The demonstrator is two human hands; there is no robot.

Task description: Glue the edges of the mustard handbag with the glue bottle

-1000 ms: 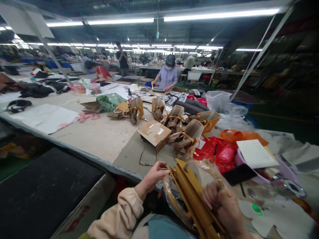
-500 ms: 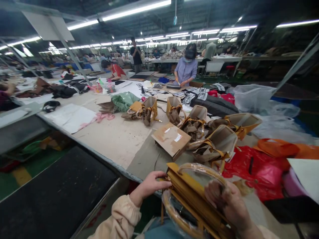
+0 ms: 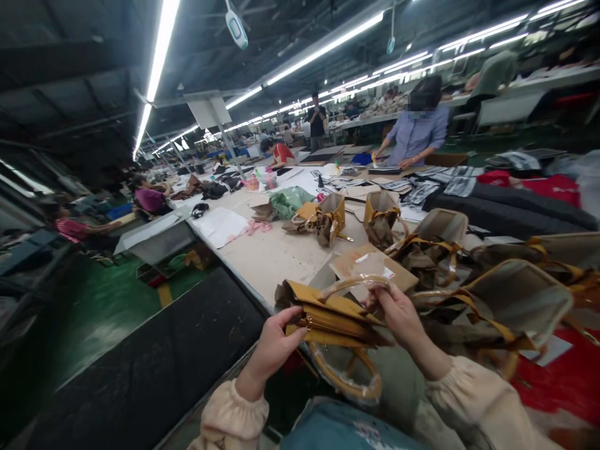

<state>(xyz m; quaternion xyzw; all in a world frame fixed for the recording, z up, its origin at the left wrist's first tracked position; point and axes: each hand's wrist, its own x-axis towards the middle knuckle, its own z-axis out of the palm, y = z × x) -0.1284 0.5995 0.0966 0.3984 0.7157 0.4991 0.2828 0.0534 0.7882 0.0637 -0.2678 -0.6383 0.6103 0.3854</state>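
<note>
Between my hands is a mustard-yellow handbag (image 3: 335,315), tilted over the table's near edge. Clear plastic wrap covers its two curved handles; one arches over the top and the other hangs down toward my lap. My left hand (image 3: 276,340) pinches the bag's left end, near a small metal zipper pull. With bent fingers, my right hand (image 3: 396,312) grips the upper handle at its right side. Just beyond the bag lies a flat brown cardboard piece (image 3: 363,259) with white labels. Several similar unfinished bags (image 3: 515,300) stand to the right, brown paper around them.
A green plastic bag (image 3: 291,200) and white paper (image 3: 220,226) lie farther up the table (image 3: 262,256). Dark padded material (image 3: 510,203) is at the right. Across the table a person in a lilac shirt (image 3: 417,134) works. A black surface (image 3: 154,362) borders the left.
The view has swung left. The handbag has been raised and turned more level, and my right hand has moved along its upper handle. My left hand stays at the bag's left end.
</note>
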